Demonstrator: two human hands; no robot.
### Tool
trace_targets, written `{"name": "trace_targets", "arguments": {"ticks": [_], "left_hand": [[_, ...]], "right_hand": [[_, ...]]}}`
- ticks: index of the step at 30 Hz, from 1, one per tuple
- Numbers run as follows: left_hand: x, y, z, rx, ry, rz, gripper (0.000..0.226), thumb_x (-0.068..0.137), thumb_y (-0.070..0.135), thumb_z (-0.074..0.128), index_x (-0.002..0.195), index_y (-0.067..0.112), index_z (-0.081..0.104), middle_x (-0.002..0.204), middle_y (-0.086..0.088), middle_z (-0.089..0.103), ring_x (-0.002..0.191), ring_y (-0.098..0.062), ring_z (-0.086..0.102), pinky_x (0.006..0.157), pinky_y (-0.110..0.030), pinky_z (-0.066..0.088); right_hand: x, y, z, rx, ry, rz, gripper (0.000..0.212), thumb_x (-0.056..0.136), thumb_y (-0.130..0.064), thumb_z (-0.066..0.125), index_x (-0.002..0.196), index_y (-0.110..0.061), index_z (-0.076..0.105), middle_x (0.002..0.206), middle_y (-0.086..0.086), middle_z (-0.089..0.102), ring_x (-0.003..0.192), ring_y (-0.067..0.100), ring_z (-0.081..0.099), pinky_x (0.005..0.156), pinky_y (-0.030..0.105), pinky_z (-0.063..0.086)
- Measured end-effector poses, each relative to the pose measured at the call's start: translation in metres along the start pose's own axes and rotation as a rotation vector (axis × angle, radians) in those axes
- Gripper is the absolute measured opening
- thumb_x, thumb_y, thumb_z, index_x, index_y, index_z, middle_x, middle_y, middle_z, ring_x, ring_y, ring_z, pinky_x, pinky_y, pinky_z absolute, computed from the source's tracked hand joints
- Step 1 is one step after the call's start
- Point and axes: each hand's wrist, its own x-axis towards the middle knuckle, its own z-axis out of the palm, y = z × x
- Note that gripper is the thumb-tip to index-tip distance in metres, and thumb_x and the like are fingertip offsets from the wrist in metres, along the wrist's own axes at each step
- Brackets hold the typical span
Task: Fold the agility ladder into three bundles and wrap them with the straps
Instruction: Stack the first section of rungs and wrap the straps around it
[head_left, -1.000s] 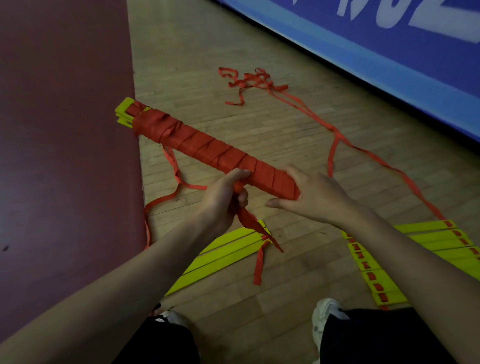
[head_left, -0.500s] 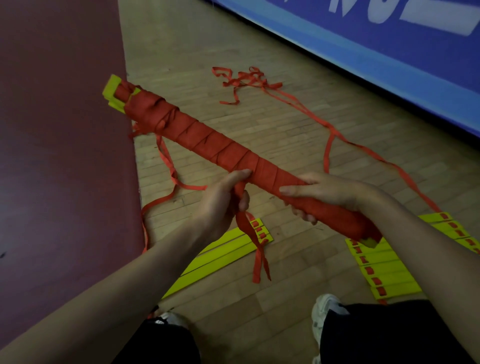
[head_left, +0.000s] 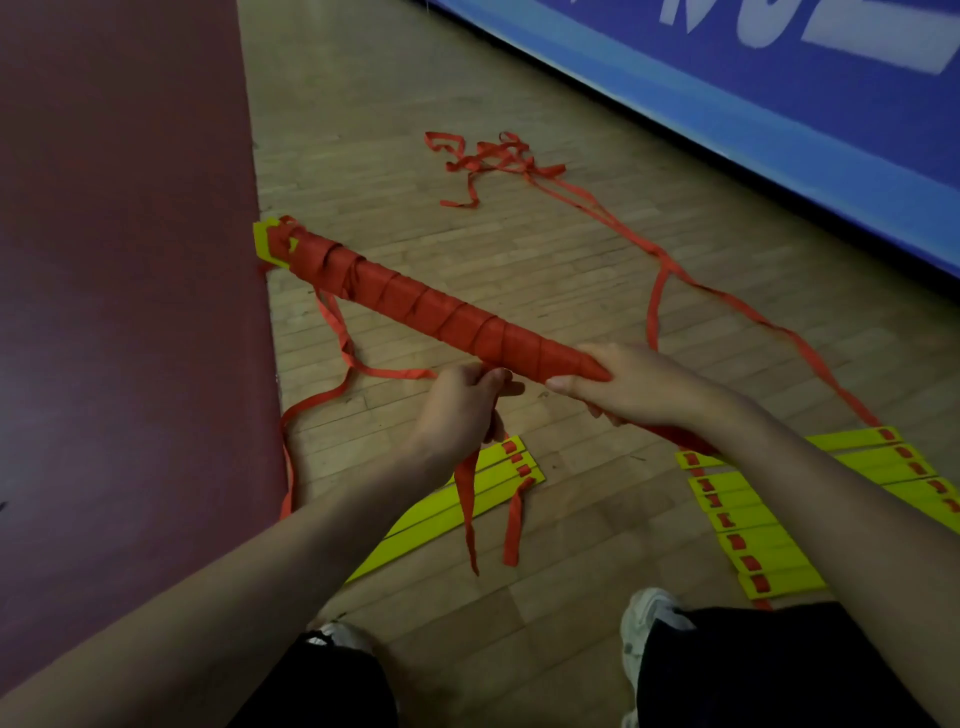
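**Change since 0.5 s ago:** the far end of the long bundle of yellow plastic rungs wound in red webbing (head_left: 415, 306) has dropped from its raised tilt and now sits low at the edge of the dark red floor mat (head_left: 119, 312). The bundle's near end, visible then, is now hidden under the right wrist.

**Left fingers** (head_left: 496, 379): curled, pinching the flat red strap tail (head_left: 465, 499) directly under the bundle. The tail hangs down from the left hand (head_left: 457, 410).

**Right fingers** (head_left: 566, 384): curled over the top of the bundle and gripping it. The right hand (head_left: 639, 389) is just beside the left, toward the bundle's near end.

**Bundle:** slants from far left to near right and is wound along nearly its whole length, with yellow tips showing at the far end. Whether that end rests on the pale wooden floor (head_left: 519, 249) cannot be told.

**Below the bundle:**
- 1 flat stack of unwrapped yellow rungs (head_left: 457, 514) under its middle
- 1 spread row of unwrapped yellow rungs (head_left: 769, 519) under its near end

**Beyond the bundle:** a loose tangle of red strap (head_left: 488, 161), well apart, trailing back toward the spread row.

**Step in hand (judged):** finishing bundle 1 of 3 by securing the tail. 2 groups of rungs are not yet wrapped.

**Next move (judged):** calls for tension on the tail while it is tucked or tied under a turn, with the right hand stopping the bundle from rolling. Otherwise the winding may slacken.
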Motion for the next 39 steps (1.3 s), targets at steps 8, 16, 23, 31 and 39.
{"name": "trace_targets", "arguments": {"ticks": [8, 16, 23, 31, 39], "left_hand": [[0.003, 0.002, -0.006, -0.231, 0.058, -0.062, 0.034, 0.091, 0.034, 0.064, 0.093, 0.0, 0.068, 0.059, 0.006, 0.062, 0.037, -0.004, 0.042, 0.039, -0.016, 0.033], [0.003, 0.005, -0.008, -0.604, 0.108, -0.151, 0.016, 0.09, 0.018, 0.065, 0.078, 0.013, 0.056, 0.048, 0.003, 0.045, 0.037, -0.008, 0.04, 0.038, -0.018, 0.032], [0.0, 0.009, -0.008, -0.632, -0.054, -0.183, 0.013, 0.088, 0.013, 0.061, 0.076, 0.013, 0.057, 0.048, 0.002, 0.043, 0.039, -0.009, 0.041, 0.046, -0.022, 0.031], [-0.001, 0.011, -0.008, -0.632, -0.097, -0.092, 0.022, 0.086, 0.008, 0.059, 0.064, 0.011, 0.055, 0.045, -0.001, 0.043, 0.037, -0.012, 0.039, 0.053, -0.028, 0.023], [0.002, 0.011, -0.015, -0.303, -0.136, -0.011, 0.036, 0.09, 0.035, 0.061, 0.09, -0.001, 0.062, 0.055, -0.011, 0.051, 0.039, -0.016, 0.043, 0.045, -0.025, 0.031]], "right_hand": [[0.002, -0.019, 0.022, -0.513, 0.206, -0.059, 0.045, 0.094, -0.056, 0.042, 0.131, -0.03, 0.038, 0.117, 0.004, 0.063, 0.108, 0.03, 0.06, 0.082, 0.039, 0.045], [0.001, -0.021, 0.023, -0.505, 0.267, -0.132, 0.064, 0.09, -0.052, 0.053, 0.144, -0.023, 0.034, 0.129, 0.006, 0.048, 0.12, 0.029, 0.048, 0.09, 0.04, 0.042], [-0.002, -0.014, 0.003, -0.099, 0.106, -0.083, 0.081, 0.055, -0.084, 0.06, 0.125, -0.044, 0.047, 0.103, -0.01, 0.068, 0.097, 0.013, 0.065, 0.085, 0.037, 0.052], [-0.014, -0.013, -0.012, 0.487, -0.314, 0.029, 0.021, 0.081, -0.029, 0.068, 0.087, -0.011, 0.06, 0.073, 0.015, 0.067, 0.062, 0.024, 0.066, 0.056, 0.026, 0.053], [-0.018, -0.014, -0.015, 0.612, -0.262, 0.049, 0.023, 0.079, -0.031, 0.066, 0.087, -0.012, 0.059, 0.058, 0.007, 0.059, 0.045, 0.018, 0.054, 0.045, 0.025, 0.047]]}}
